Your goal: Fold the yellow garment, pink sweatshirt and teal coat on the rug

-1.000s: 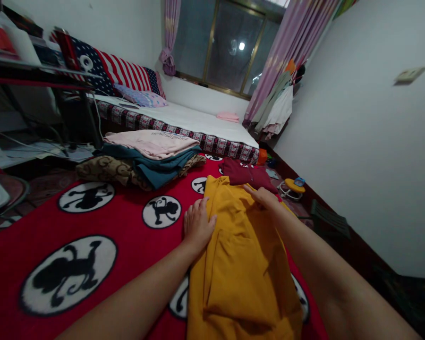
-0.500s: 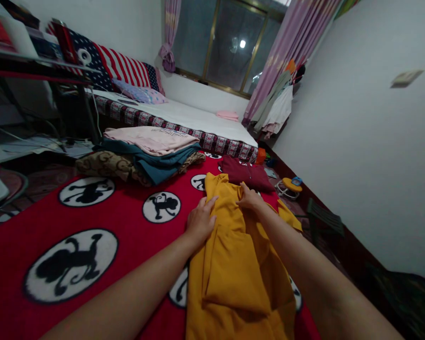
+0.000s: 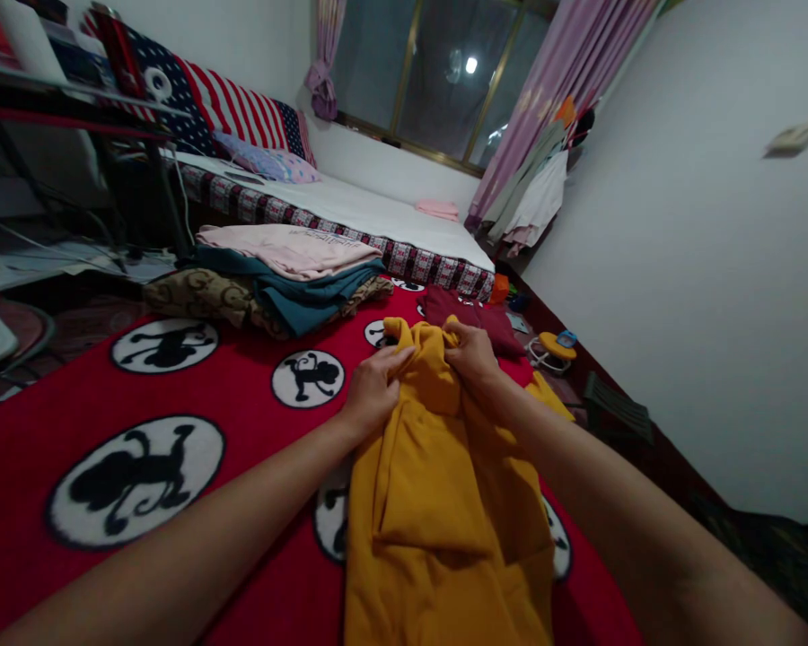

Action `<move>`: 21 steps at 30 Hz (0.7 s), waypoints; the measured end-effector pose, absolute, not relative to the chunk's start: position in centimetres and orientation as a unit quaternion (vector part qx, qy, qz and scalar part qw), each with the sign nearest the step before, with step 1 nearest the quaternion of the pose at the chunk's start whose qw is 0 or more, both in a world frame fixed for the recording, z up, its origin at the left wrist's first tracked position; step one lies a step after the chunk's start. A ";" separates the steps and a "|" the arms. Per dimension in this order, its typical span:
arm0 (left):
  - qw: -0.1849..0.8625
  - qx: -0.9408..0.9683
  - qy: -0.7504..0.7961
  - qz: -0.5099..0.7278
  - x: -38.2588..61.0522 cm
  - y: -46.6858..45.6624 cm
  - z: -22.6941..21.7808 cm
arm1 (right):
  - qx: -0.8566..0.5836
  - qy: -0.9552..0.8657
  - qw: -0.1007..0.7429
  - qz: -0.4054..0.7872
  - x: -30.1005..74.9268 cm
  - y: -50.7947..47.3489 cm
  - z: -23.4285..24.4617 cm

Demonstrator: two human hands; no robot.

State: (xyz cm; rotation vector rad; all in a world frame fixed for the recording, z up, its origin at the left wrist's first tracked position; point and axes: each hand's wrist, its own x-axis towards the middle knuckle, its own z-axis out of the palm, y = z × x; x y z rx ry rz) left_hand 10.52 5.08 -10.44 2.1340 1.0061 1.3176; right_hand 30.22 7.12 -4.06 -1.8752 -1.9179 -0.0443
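Observation:
A mustard-yellow garment point(image 3: 437, 502) lies lengthwise on a red blanket point(image 3: 195, 395) printed with black monkeys in white circles. My left hand point(image 3: 370, 390) grips the garment's far end from the left, fingers closed on the cloth. My right hand point(image 3: 471, 354) pinches the same end from the right, and the fabric is bunched and raised between both hands. Just beyond them a dark red garment point(image 3: 471, 314) lies flat on the blanket.
A stack of folded clothes point(image 3: 289, 278), pink on top of teal, sits at the blanket's far left. Behind it is a low bed point(image 3: 377, 220) with pillows. A metal rack point(image 3: 74, 117) stands at left. Clothes hang by the curtain point(image 3: 531, 188). A small yellow object point(image 3: 556, 345) lies by the right wall.
Both hands came together at the yellow garment's far end, closed on it and lifted it into a bunch. Earlier they lay flat on the cloth.

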 end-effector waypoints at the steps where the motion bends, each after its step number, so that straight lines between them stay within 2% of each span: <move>1: 0.202 0.775 0.356 0.482 10.2 5.8 -9.5 | -0.672 -0.699 0.243 -0.028 30.0 7.8 -3.2; 6: 0.117 0.801 0.397 0.433 9.3 11.6 -5.2 | -0.685 -0.667 0.272 -0.110 29.4 12.2 -0.3; 9: 0.119 0.801 0.465 0.357 8.6 13.6 -5.3 | -0.697 -0.650 0.279 -0.118 29.2 12.4 -1.2; 15: 0.131 0.863 0.367 0.320 4.0 9.3 -9.7 | -0.588 -0.743 0.318 0.017 28.6 2.5 -6.9; 18: 0.184 0.877 0.313 0.314 1.5 5.3 -10.5 | -0.546 -0.752 0.359 0.084 28.9 -3.7 -9.1; 21: 0.252 0.877 0.270 0.307 -0.2 2.1 -10.0 | -0.554 -0.747 0.343 0.132 29.5 -7.6 -10.1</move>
